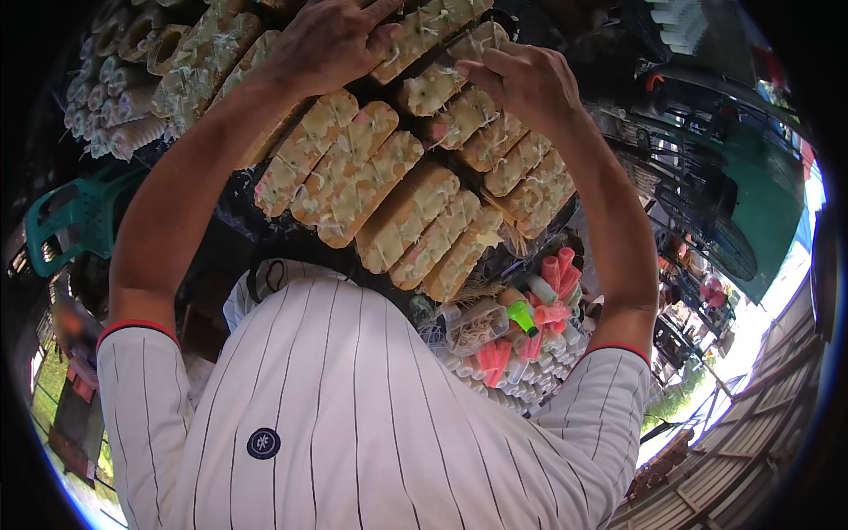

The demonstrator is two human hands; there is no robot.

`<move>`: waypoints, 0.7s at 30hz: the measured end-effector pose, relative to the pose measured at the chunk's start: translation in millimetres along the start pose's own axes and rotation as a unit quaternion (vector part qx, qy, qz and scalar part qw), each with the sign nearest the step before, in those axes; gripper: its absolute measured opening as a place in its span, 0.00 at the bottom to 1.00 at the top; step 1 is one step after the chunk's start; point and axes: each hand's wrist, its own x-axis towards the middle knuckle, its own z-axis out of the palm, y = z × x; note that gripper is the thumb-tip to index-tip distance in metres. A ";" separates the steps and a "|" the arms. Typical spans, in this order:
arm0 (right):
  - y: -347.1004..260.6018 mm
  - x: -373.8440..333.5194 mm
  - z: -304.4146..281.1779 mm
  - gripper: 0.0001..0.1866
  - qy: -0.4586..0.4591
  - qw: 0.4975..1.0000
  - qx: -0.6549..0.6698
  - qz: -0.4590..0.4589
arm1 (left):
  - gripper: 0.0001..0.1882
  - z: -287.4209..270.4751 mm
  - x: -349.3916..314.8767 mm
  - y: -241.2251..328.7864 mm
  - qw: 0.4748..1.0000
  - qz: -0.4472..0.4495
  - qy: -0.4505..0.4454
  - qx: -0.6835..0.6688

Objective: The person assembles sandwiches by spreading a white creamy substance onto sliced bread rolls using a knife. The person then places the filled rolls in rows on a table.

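Arching up both sides of the frame, two bare forearms lead to the hands at the top centre. The left hand (327, 49) lies at the upper edge, its fingers partly cut off; its thumb overlaps the end of a long tan block with a cream-coated, string-studded top (433, 40), and whether they grasp it I cannot tell. To its right, the right hand (539, 84) is bent, thumb and fingers slightly apart at the end of a neighbouring tan block with cream patches (433, 88); whether it grips or only touches that block is unclear.

Below the hands, around the upper centre, more rectangular tan blocks with cream drips (344, 168) sit side by side in slanting rows. At the upper left of the frame is a stack of pale, whitish tubes (119, 97), and beneath it, at the left, a teal plastic chair (71, 216).

Right of centre, a clear plastic container of pale strands (477, 327) sits near a bright green bottle-shaped object (523, 318), with coral-pink tubes (552, 274) around it. A white pinstriped shirt with red-edged sleeves (353, 397) fills the lower centre.
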 end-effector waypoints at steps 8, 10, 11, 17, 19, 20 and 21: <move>-9.7 -17.6 -8.3 0.23 -0.009 0.999 0.024 0.031 | 0.33 -1.2 -1.5 4.9 1.000 0.017 0.023 -0.012; -19.9 -26.9 -21.9 0.21 -0.047 0.998 0.010 0.041 | 0.34 3.9 -4.8 4.2 1.000 0.003 0.021 -0.003; -22.1 -29.1 -26.9 0.20 -0.066 0.997 0.003 0.047 | 0.34 6.6 -4.9 3.1 1.000 -0.003 0.020 0.000; -35.9 -22.0 -14.3 0.27 0.077 0.994 0.051 0.049 | 0.32 1.9 -2.7 7.2 0.998 -0.009 0.024 -0.061; -38.6 -11.0 -2.2 0.26 0.070 0.996 0.039 0.032 | 0.32 2.6 -3.7 6.0 0.999 -0.001 0.048 -0.018; -39.8 -6.8 1.0 0.25 0.072 0.997 0.017 0.027 | 0.32 3.0 -3.0 5.2 0.998 0.003 0.054 -0.028; -42.4 -2.8 3.3 0.25 0.072 0.997 -0.003 0.022 | 0.32 4.9 -3.3 5.6 0.998 0.005 0.057 -0.039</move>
